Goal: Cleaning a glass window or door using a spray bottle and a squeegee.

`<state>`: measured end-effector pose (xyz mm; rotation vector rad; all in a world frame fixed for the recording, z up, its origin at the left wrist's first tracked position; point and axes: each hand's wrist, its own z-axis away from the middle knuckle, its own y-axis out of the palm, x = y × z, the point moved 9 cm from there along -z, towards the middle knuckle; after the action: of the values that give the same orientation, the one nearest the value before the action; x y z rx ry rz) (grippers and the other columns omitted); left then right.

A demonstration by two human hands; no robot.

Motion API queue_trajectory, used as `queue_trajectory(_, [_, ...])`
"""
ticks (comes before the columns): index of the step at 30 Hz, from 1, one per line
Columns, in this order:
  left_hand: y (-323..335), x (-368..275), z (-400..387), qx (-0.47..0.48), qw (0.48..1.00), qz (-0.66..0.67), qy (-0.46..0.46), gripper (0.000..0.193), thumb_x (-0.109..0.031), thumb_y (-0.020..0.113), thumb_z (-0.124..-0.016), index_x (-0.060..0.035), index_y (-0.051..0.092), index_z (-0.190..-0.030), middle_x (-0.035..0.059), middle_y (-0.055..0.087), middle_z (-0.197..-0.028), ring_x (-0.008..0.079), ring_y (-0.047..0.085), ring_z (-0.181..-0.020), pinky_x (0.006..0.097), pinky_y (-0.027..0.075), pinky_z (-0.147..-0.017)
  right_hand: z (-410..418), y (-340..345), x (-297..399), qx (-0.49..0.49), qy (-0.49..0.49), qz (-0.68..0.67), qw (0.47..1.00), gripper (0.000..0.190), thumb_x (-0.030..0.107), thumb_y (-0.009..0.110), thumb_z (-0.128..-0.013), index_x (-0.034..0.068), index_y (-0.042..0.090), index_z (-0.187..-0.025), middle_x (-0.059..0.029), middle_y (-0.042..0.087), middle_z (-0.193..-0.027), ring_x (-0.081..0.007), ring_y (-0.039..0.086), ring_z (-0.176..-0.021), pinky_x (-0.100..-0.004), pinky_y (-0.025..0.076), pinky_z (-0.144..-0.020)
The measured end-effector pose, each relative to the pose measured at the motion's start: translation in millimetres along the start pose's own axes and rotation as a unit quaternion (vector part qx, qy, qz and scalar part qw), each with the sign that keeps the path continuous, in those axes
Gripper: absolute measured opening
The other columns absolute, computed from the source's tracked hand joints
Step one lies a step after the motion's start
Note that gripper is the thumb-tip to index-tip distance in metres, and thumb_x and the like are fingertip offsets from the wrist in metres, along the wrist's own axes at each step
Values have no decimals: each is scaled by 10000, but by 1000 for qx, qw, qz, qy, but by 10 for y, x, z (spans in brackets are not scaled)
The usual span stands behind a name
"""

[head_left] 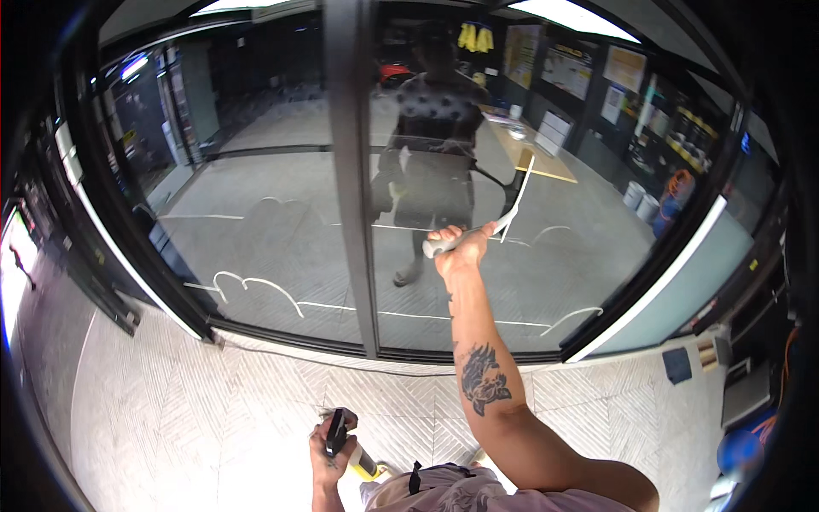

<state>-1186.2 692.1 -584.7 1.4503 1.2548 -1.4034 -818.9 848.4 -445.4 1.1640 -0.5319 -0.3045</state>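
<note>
My right hand grips the pale handle of a window squeegee. The arm is stretched forward, and the tilted blade appears to lie along the glass pane. Down by my waist, my left hand is closed around what looks like a spray bottle with a black trigger head and a yellow lower part. The fingers partly hide it. White lines in loops and straight runs mark the glass on both sides of a dark upright frame bar.
Behind the glass stand a desk with papers, a dark office chair and white buckets. A person's reflection overlaps them. A thin cable runs along the textured tile floor below the frame. Blue and orange equipment sits at far right.
</note>
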Motion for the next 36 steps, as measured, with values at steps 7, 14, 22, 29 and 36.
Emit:
queue_trajectory(7, [-703,207,389,-115,992,-11,-51,349,-5,663,-613,-17,659,-961,88,681,-896,183,601,-806,300,475,-750,252,355,-1342,3,46,44,998,667,747,310,-865,80,315,-871,-36,304,-612,-167,319,-448,-367,385,-478])
queue_trajectory(14, [-757,78,430,-114,990,-6,-76,294,33,643,-629,8,623,-922,65,655,-824,155,614,-768,264,470,-734,185,-19,-1654,-13,-15,293,956,607,676,388,-895,71,339,-902,-46,349,-556,-168,391,-397,-359,387,-366])
queue_trajectory(22, [-630,382,423,-111,989,32,-88,341,-11,662,-662,-6,650,-1003,96,640,-899,188,611,-811,302,485,-751,-145,-840,-1272,-58,-132,496,856,602,593,415,-931,2,430,-814,-48,386,-479,-181,412,-329,-343,369,-317])
queue_trajectory(29, [-395,576,491,-92,987,54,-120,355,-28,679,-653,-21,654,-1007,83,632,-889,178,592,-825,295,465,-775,-189,-1258,-542,-45,-260,766,587,624,532,433,-944,-84,523,-974,-305,637,-825,-480,621,-859,-495,497,-735])
queue_trajectory(36, [43,641,524,-5,996,2,-87,370,-7,652,-691,16,618,-1059,76,648,-927,159,613,-871,292,476,-810,-298,-1316,295,20,-264,925,274,518,483,511,-920,-30,465,-972,-259,648,-735,-439,655,-744,-510,538,-666])
